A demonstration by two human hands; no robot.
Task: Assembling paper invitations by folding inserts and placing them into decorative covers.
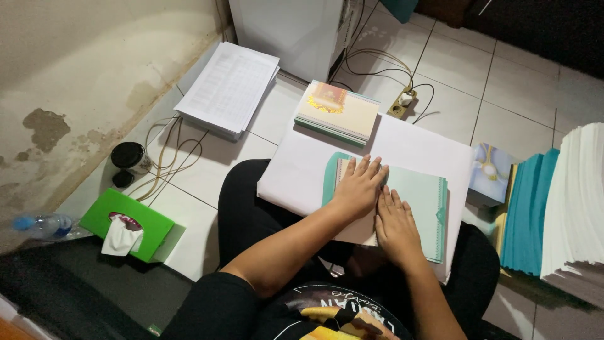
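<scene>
I've got both hands flat on the teal card [418,201], which lies on a white board [302,170] across my lap. Left hand [360,186] is spread open, pressing the folded edge; right hand [395,226] lies flat beside it, gripping nothing. One finished-looking stack [336,112] sits ahead on the floor [503,94]; tall stacks of teal [528,211] and white sheets [576,201] crowd the right. Open tile ahead only.

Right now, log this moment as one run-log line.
left hand: flat on teal card | right hand: flat on same card | card on white board across lap
</scene>
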